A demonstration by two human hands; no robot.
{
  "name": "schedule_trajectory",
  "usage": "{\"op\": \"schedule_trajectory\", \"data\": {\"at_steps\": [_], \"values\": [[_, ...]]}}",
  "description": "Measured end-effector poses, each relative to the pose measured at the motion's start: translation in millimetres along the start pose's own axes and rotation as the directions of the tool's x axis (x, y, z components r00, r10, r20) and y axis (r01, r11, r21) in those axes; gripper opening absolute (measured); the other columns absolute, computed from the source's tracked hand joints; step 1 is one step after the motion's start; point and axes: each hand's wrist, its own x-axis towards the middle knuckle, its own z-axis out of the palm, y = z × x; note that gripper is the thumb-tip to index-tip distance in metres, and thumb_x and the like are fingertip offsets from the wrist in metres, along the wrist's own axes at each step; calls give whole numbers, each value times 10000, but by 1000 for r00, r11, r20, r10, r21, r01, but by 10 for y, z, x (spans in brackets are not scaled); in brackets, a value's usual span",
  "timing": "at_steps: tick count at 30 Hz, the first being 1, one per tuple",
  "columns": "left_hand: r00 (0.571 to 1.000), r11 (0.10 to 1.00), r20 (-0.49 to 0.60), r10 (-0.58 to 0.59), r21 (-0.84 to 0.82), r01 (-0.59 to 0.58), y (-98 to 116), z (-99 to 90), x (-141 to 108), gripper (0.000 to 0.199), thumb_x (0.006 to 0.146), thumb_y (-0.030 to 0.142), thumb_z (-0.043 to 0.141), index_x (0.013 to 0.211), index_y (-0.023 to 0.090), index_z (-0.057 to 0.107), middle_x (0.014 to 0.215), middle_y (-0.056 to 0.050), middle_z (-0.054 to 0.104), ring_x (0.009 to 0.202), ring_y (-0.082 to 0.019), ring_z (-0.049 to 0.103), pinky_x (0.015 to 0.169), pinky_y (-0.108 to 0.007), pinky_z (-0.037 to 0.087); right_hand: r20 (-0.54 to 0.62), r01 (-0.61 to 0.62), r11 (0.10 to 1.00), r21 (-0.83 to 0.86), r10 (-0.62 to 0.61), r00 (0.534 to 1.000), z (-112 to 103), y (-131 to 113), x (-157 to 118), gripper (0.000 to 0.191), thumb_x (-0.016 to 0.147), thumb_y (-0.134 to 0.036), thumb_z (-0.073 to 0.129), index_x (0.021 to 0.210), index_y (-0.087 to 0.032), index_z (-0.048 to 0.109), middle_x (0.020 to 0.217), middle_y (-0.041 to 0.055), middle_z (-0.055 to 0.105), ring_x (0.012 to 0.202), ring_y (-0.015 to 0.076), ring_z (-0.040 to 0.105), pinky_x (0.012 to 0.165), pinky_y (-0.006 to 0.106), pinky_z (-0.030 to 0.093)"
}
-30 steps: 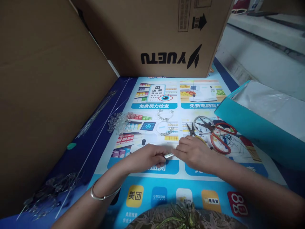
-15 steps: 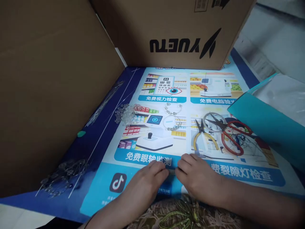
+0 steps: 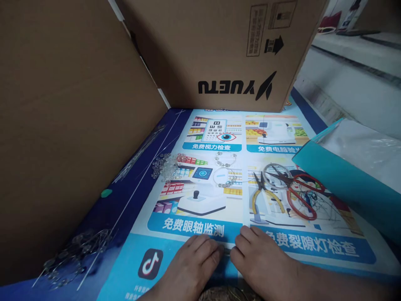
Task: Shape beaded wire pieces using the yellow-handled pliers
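My left hand (image 3: 198, 264) and my right hand (image 3: 262, 260) are close together at the front of the printed sheet. Both have curled fingers, with thumb and forefinger pressed together. A thin, dim bit of something shows in the small gap between them, too small to name. Beyond the hands lie two wire rings with clear beads, a farther beaded ring (image 3: 226, 164) and a nearer beaded ring (image 3: 234, 182). Loose clear beads (image 3: 169, 166) are heaped to their left. Yellow-handled pliers (image 3: 260, 190) and red-handled scissors (image 3: 302, 196) rest beyond my right hand.
Cardboard walls (image 3: 238, 54) stand at the back and left. A teal box (image 3: 338, 175) with a plastic lining is at the right. A wire coil (image 3: 277, 167) lies under the scissors. Beaded wire pieces (image 3: 75, 255) and straight wires (image 3: 140, 150) lie along the left side.
The camera view has tilted up, so everything sits lower in the picture. Both hands stay close together with fingers curled; the things on the sheet have not moved.
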Motion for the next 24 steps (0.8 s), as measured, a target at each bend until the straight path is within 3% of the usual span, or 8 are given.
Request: {"op": "schedule_trajectory", "data": {"at_steps": [3, 9, 14, 19, 24], "values": [[999, 999, -40, 29, 29, -28, -10, -4, 25, 228, 874, 187, 410, 1049, 153, 552, 905, -77, 596, 800, -199, 507, 696, -343, 429, -3, 16, 1000, 4, -16, 1000, -7, 29, -2, 125, 717, -256, 619, 690, -180, 524, 671, 25, 512, 705, 191, 420, 615, 337, 283], [989, 993, -119, 92, 83, -82, -30, 29, 85, 183, 858, 175, 425, 950, 161, 583, 814, -57, 609, 719, -185, 514, 632, -311, 413, -123, 37, 999, -37, -41, 992, -20, 58, -4, 183, 656, -303, 666, 652, -168, 544, 634, 23, 495, 657, 177, 404, 572, 317, 269], [987, 998, -160, 30, 65, -20, 7, -70, 120, 137, 838, 215, 489, 932, 178, 581, 802, -45, 606, 716, -181, 519, 632, -304, 394, -114, 21, 1000, 21, -19, 993, -123, 107, -8, 181, 653, -287, 676, 645, -180, 531, 641, 18, 493, 677, 182, 393, 589, 314, 265], [999, 999, -33, 26, 22, -26, 36, -241, 199, 135, 842, 172, 471, 917, 194, 581, 744, -19, 586, 669, -165, 504, 611, -299, 368, -29, -28, 993, 111, 32, 999, -210, 176, -20, 103, 709, -197, 624, 698, -191, 522, 718, 16, 507, 731, 187, 389, 636, 322, 267], [989, 998, 138, -56, 35, 51, 33, -299, 290, 105, 828, 181, 500, 848, 190, 603, 743, -29, 587, 721, -184, 529, 662, -325, 387, 128, -87, 982, 168, 65, 990, -265, 226, 23, 71, 761, -176, 596, 722, -186, 538, 741, 24, 529, 762, 185, 407, 663, 317, 282]]}}
